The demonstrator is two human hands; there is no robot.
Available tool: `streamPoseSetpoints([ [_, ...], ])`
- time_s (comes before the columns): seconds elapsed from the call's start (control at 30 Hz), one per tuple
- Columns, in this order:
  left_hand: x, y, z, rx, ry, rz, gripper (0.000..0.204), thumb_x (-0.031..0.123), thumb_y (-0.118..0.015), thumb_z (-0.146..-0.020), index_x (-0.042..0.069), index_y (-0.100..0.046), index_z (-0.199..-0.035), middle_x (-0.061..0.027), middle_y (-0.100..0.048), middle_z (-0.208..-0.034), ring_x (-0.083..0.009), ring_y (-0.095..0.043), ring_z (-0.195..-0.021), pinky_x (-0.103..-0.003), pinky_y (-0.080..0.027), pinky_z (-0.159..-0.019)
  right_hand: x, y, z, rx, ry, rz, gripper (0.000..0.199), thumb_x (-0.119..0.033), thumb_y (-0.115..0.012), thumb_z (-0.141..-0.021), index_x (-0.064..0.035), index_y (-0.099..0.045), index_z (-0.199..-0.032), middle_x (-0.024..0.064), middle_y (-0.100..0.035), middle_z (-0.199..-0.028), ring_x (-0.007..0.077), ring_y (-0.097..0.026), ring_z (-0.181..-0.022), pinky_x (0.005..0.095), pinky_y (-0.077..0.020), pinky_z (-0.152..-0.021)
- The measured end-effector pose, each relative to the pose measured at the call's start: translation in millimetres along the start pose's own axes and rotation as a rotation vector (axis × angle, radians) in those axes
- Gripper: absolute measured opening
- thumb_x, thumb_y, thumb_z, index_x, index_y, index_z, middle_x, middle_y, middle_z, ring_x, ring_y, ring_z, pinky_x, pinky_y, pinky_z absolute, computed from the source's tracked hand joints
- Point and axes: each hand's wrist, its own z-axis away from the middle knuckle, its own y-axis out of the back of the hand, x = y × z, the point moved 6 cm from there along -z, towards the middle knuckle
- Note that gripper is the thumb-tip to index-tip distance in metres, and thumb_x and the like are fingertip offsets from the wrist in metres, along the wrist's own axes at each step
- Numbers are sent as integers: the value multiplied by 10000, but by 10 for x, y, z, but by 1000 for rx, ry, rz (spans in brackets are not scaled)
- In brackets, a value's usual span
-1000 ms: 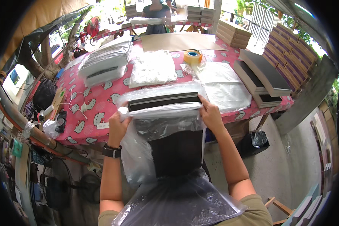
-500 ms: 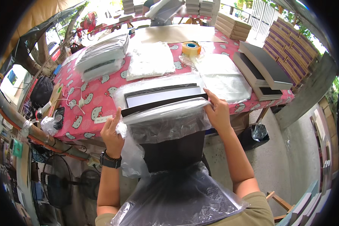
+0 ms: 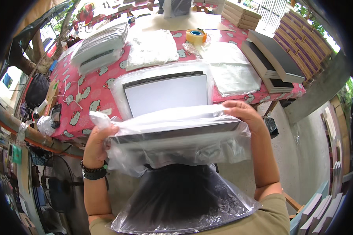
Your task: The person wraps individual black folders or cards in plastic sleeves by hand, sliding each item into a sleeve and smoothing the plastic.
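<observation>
A clear plastic bag (image 3: 176, 147) with a flat black-edged board or book inside is stretched between my two hands, above my lap and in front of the table edge. My left hand (image 3: 98, 144) pinches its left corner, where plastic bunches up above the fingers. At the opposite upper corner, my right hand (image 3: 244, 112) has its fingers curled over the plastic. Just beyond the bag, a white rectangular sheet or board (image 3: 168, 94) with a black far edge lies on clear plastic on the table. Clear plastic over something dark (image 3: 180, 199) covers my lap.
The pink patterned tablecloth (image 3: 96, 84) carries wrapped stacks (image 3: 102, 45), flat plastic bags (image 3: 153, 49), a tape roll (image 3: 196, 36) and thick black-covered books (image 3: 276, 56). Cartons (image 3: 302, 43) stand at the right. Fans (image 3: 59, 186) are low on the left; a bin (image 3: 271, 127) is under the table.
Both hands have moved nearer to me and apart, bringing the bagged black piece off the table edge. More of the white sheet now shows. The right index finger, stretched before, is curled.
</observation>
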Motion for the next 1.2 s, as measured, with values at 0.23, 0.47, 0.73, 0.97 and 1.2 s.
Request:
streamPoseSetpoints([
  [0.23, -1391, 540, 72, -122, 368, -3, 72, 41, -504, -715, 53, -561, -756, 5, -500, -602, -47, -349, -408, -184, -238, -377, 1311, 861, 132, -49, -47, -169, 296, -65, -569, -781, 28, -527, -1059, 117, -583, -1015, 177, -567, -914, 302, -438, -819],
  [0.47, -2401, 730, 330, -112, 386, -301, 300, 116, -600, -748, -9, -548, -1016, 6, -518, -702, -71, -419, -527, -208, -317, -463, 2583, 1397, 382, 239, -279, 218, 132, -125, -558, -822, -24, -549, -908, 5, -561, -718, 86, -517, -633, 222, -426, -592],
  [0.73, -2427, 1116, -60, 298, -277, -1170, 331, 137, -686, -618, -42, -524, -844, -205, -536, -826, -370, -516, -751, -426, -404, -684, 2321, 1538, 20, 766, 237, 932, 278, -143, -583, -780, 2, -509, -1005, 67, -565, -804, 132, -516, -724, 270, -426, -667],
  [0.97, -254, 366, 172, 168, -426, -82, 401, 26, -531, -730, -1, -509, -1130, 32, -472, -861, 4, -330, -569, -139, -238, -463, 1226, -778, 535, -1457, 151, 127, 581, -368, -539, -812, -56, -369, -1271, 200, -389, -1265, 301, -286, -1234, 387, -196, -1005],
  [1.2, 82, -659, 68, -532, -300, 440, 565, 123, -501, -770, -48, -293, -1267, -46, -441, -977, -70, -431, -680, -188, -330, -492, 2766, 388, -220, -601, -387, 1187, 499, -375, -465, -851, -73, -412, -1244, 162, -396, -1272, 264, -343, -1201, 353, -244, -997],
])
